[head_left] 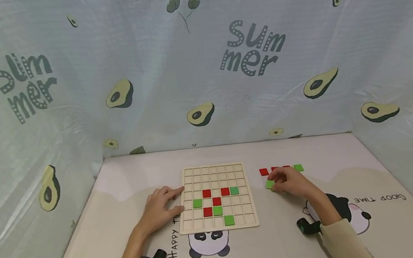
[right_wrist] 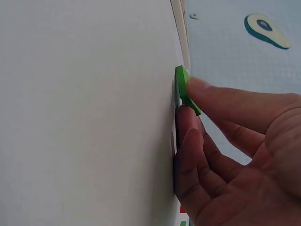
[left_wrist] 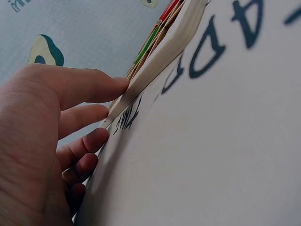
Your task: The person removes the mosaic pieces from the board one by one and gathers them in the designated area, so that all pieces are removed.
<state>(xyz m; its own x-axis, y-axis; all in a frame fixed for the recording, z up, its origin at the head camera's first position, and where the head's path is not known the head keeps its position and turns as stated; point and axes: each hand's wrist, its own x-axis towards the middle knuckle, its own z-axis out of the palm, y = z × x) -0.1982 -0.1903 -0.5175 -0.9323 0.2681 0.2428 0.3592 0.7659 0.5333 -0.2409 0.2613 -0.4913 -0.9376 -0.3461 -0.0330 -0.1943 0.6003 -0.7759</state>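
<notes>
A wooden grid board (head_left: 191,178) lies on the table with several red and green square tiles in its cells. Against its left edge rest the thumb and index finger of my left hand (head_left: 158,211), its fingers fairly straight; the left wrist view shows fingertips touching the board's side (left_wrist: 157,61). To the right of the board, my right hand (head_left: 290,181) pinches a green tile (head_left: 270,184) between thumb and fingers. That green tile (right_wrist: 182,87) is tilted and close to the tabletop in the right wrist view.
Beyond my right hand lies a row of tiles, with a red tile (head_left: 264,172) at its left end and a green tile (head_left: 298,168) at its right; the hand partly covers the row. A printed cloth (head_left: 282,240) covers the table. Patterned curtains (head_left: 160,66) enclose the back and sides.
</notes>
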